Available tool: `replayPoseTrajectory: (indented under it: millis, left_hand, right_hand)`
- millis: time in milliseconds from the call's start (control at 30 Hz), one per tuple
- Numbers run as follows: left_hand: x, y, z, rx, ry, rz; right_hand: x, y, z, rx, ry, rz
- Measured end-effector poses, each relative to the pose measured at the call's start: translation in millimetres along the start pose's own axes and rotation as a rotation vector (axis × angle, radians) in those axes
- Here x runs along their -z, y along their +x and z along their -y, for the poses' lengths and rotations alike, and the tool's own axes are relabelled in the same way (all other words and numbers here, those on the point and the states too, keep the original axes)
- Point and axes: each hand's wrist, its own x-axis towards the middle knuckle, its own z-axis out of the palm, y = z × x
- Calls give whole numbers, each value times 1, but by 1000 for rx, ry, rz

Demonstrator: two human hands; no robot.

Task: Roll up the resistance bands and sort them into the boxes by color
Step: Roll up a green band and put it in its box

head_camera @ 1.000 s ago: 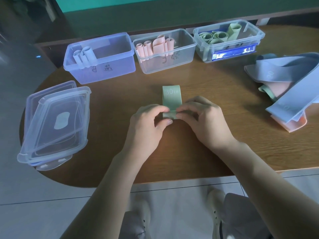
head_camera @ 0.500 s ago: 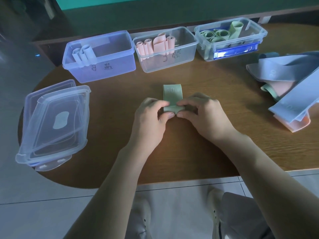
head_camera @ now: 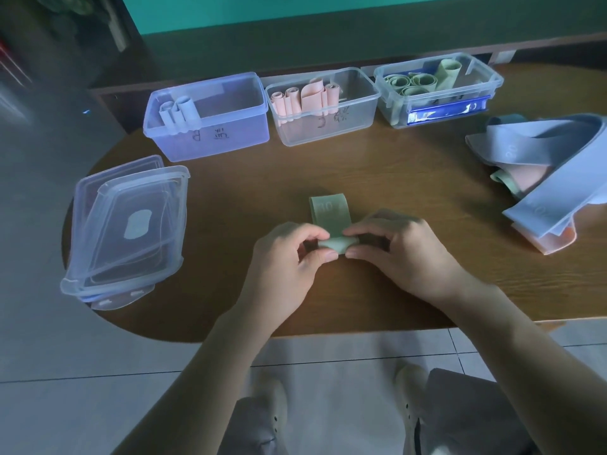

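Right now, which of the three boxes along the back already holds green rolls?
The rightmost clear box, the one with the blue label on its front, holds the green rolls. The middle box holds pink rolls and the left, bluish box blue ones.

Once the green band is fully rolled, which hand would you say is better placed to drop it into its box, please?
Probably the right hand: the box of green rolls sits far right, while the left hand is nearer the pink box.

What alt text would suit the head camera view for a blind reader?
Both hands, left hand and right hand, roll a green band on a wooden table. Behind stand boxes of blue rolls, pink rolls and green rolls; unrolled bands lie right.
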Motion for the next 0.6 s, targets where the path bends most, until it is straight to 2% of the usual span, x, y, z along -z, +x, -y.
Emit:
replayPoseTrajectory:
  millis: [300, 400, 500, 600]
  left_hand:
    - [-3, 10, 3, -20, -15, -97]
    - [-7, 13, 3, -80, -5, -131]
    - [-8, 15, 7, -128, 3, -114]
    - [-5, 17, 8, -87, 18, -57]
  right_hand:
    - [0, 7, 1, -49, 27, -45]
    - [1, 12, 0, -78, 22, -27]
    - [1, 15, 0, -68, -13, -34]
    - [-3, 17, -1, -73, -6, -90]
